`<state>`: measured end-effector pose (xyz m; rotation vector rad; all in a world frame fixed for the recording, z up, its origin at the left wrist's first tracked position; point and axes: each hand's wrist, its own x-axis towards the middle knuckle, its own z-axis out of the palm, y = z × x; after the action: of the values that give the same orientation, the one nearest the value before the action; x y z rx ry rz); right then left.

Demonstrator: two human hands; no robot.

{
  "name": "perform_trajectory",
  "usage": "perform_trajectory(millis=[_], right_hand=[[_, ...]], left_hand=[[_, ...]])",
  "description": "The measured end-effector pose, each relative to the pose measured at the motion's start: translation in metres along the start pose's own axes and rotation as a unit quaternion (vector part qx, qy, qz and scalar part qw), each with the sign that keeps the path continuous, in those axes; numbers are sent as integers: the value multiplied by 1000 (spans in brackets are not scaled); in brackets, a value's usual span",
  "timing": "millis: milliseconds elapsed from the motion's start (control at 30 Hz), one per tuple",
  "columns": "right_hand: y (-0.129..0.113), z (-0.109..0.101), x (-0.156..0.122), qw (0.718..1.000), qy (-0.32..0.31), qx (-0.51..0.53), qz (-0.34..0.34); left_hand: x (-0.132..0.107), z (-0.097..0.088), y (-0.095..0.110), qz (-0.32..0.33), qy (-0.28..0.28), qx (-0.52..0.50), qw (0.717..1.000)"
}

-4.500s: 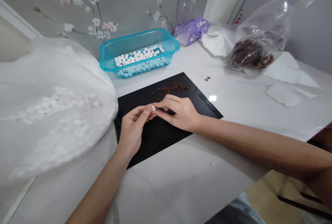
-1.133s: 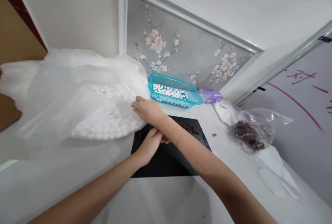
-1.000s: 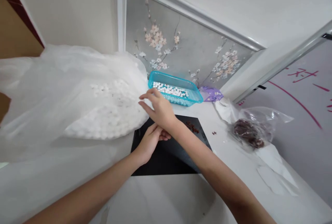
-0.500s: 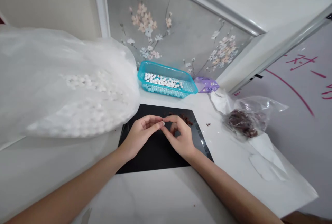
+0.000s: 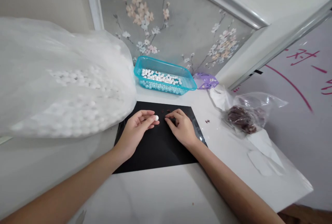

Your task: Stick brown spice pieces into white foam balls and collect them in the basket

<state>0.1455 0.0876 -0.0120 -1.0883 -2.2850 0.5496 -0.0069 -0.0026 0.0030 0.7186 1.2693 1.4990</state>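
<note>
My left hand (image 5: 136, 131) rests on a black mat (image 5: 155, 148) and pinches a small white ball (image 5: 156, 117) between thumb and fingertips. My right hand (image 5: 181, 127) lies just to its right on the mat, fingers curled and pinched together over dark brown bits (image 5: 168, 111); what they grip is hidden. A gap of a few centimetres separates the two hands.
A large translucent bag of white balls (image 5: 59, 89) fills the left. A teal basket (image 5: 181, 87) with several white balls stands behind the mat. A purple tissue pack (image 5: 206, 80), white paper (image 5: 259, 144) and a clear bag of dark brown pieces (image 5: 243, 115) lie to the right.
My right hand came back from the big bag to the mat. The white ball now sits in my left fingers, and the two hands have drawn slightly apart. The view tilted down.
</note>
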Motion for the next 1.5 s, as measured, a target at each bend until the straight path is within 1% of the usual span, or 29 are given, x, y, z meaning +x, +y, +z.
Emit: perform_trajectory(millis=[100,167,200,233,300,333,367,433,533,833,1000,1167,1500], right_hand=[[-3,-1,1,999,-2,50,-11],[-7,0,0,988,0,153,12],[-9,0,-2,974,-7,225,38],[-11,1,-3,952,-19,299,69],[-15,2,-6,896,-49,422,128],[-17,3,-7,874,-58,460,147],[-18,4,-8,858,-62,485,157],[-20,5,-8,845,-64,505,162],[-20,5,-8,847,-60,504,158],[-21,4,-9,844,-68,512,146],[-22,3,-9,846,-70,508,147],[-22,3,-9,857,-64,490,144],[-23,3,-8,857,-67,487,152]], left_hand=[[0,0,0,1,-3,-1,1000],[1,0,0,2,-3,4,1000],[1,0,0,2,-2,8,1000],[1,0,0,3,0,13,1000],[1,-1,-1,5,-1,21,1000],[1,-1,-2,7,-4,23,1000],[1,-2,-2,10,-9,23,1000],[1,-2,-3,17,-18,21,999],[2,-2,-4,24,-23,23,999],[3,-2,-5,11,-55,59,997],[2,-2,-4,9,-53,61,997],[2,-1,-3,17,-56,72,996],[2,-1,-4,27,-55,81,995]])
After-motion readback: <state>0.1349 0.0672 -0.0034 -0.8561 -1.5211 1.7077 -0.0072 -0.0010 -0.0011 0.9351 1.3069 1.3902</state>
